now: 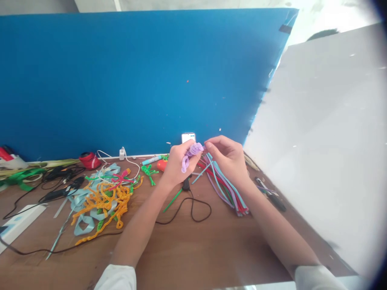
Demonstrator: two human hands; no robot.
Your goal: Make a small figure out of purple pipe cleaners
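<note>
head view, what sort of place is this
Most likely a craft work area: a brown table with a bundle of coloured fuzzy strands and a heap of orange ones, plus a lilac fuzzy piece held above.

Pipe cleaners point(232, 193) and ribbon point(79, 200) strewn over a table point(193, 249) suggest a craft workspace.

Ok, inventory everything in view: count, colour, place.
Coil: one, lilac, centre
Pipe cleaners: bundle, multicoloured, right
Phone: one, white-screened, back
Corded tool: one, black, centre
Stick: one, green, centre
Marker: one, blue, back
Fuzzy figure: one, green, left
Fuzzy strands: pile, orange, left
Ribbon: tangle, pale blue, left
Roll: one, red, left
Charger: one, white, left
Power strip: one, white, left
Cables: several, black, mostly left
Panels: two, blue back, white right
Table: one, brown, below
Left hand: one, bare, holding coil
Right hand: one, bare, pinching coil's end
</note>
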